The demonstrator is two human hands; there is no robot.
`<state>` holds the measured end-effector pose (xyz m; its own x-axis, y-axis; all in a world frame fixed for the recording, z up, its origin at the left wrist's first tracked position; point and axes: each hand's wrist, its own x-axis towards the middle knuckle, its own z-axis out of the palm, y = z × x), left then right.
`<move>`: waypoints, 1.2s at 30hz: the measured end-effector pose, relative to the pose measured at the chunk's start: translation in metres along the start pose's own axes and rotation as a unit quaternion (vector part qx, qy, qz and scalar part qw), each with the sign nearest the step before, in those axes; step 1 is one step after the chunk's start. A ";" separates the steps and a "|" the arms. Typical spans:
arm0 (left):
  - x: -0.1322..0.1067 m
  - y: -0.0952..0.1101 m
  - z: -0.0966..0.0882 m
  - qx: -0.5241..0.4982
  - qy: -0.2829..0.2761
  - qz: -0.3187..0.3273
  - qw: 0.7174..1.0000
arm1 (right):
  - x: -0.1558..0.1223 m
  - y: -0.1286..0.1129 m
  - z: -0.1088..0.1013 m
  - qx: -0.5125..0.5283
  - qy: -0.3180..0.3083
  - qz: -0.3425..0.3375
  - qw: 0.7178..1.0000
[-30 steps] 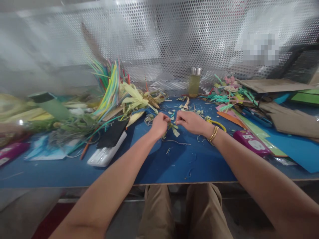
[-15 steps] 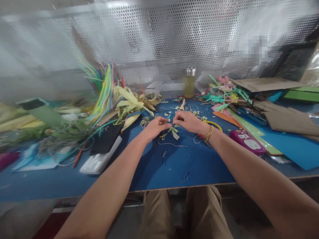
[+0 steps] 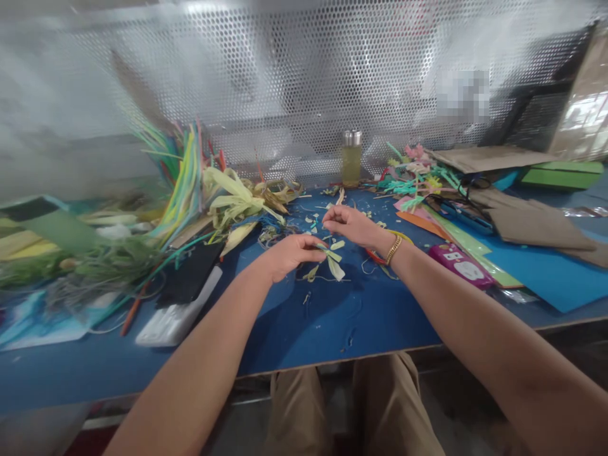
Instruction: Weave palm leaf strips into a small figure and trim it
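My left hand (image 3: pixel 291 251) is closed in a pinch on a small bunch of pale green leaf strips (image 3: pixel 333 259) just above the blue table top (image 3: pixel 332 316). A little further back and to the right, my right hand (image 3: pixel 349 223) is also pinched shut; what its fingertips hold is too thin to make out. It wears a gold bracelet (image 3: pixel 394 248) at the wrist. Small leaf scraps (image 3: pixel 311 273) lie on the blue surface below both hands.
A heap of corn husks (image 3: pixel 237 202) and coloured strips (image 3: pixel 183 177) stands at the left, with a white case (image 3: pixel 178 316) and a black pad (image 3: pixel 190 275). A glass bottle (image 3: pixel 351 158) stands at the back by the perforated metal wall. Coloured paper, cardboard (image 3: pixel 532 221) and a purple pack (image 3: pixel 458 266) lie at the right.
My hands have drawn apart: the left came nearer with the leaf strips, the right lifted back and away. The view has shifted so the table's things sit further left.
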<state>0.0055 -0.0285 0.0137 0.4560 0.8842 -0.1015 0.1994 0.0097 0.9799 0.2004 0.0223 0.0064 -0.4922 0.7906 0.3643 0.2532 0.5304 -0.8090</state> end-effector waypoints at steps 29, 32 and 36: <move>0.010 -0.004 0.009 -0.247 0.184 -0.036 0.951 | -0.065 -0.023 -0.050 -0.553 -0.053 0.280 0.783; 0.009 -0.002 0.010 -0.252 0.180 -0.031 0.950 | -0.062 -0.019 -0.069 -0.514 -0.044 0.292 0.806; 0.009 -0.001 0.010 -0.255 0.190 -0.011 0.948 | -0.064 -0.013 -0.086 -0.342 0.019 0.295 0.892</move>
<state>0.0182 -0.0250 0.0096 0.0926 0.9845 -0.1492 -0.2842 0.1697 0.9436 0.3006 -0.0084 0.0333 -0.0807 0.9967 -0.0061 0.9145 0.0717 -0.3982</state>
